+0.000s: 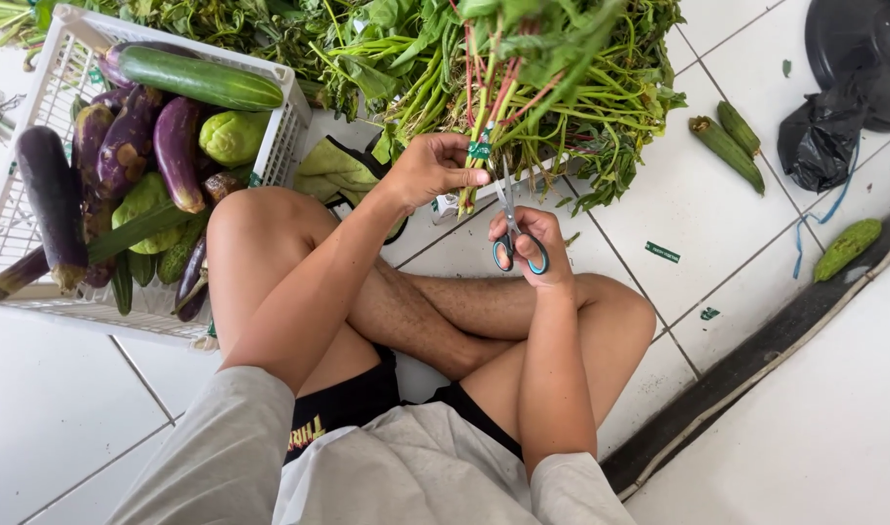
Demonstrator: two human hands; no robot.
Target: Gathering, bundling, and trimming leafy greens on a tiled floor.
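seated figure, legs crossed on a white tiled floor (56, 408), viewed from above. nearest the body, the right hand (533, 243) has its fingers threaded through the blue-and-grey loops of a pair of scissors (511, 226), gripping them with the blades pointing up and away from the lap; the blades look slightly parted, though how far cannot be told. just beyond and to the left, the left hand (433, 167) is closed around the stems of a bunch of leafy greens (523, 68), pinching it at a green tape band (479, 150). the long axis of the bunch runs from the cut ends, low and near the scissor tips, upward and away into the foliage. the blade tips lie just beside the stem ends, immediately right of the left thumb, so the scissors are the nearer tool and the band sits between grip and blades. farther left, a white plastic crate (289, 126) holds aubergines (178, 151), a cucumber (200, 78) and pale green chayotes (233, 136). far right, loose green gourds (727, 146) and a black plastic bag (819, 136) lie on the tiles.
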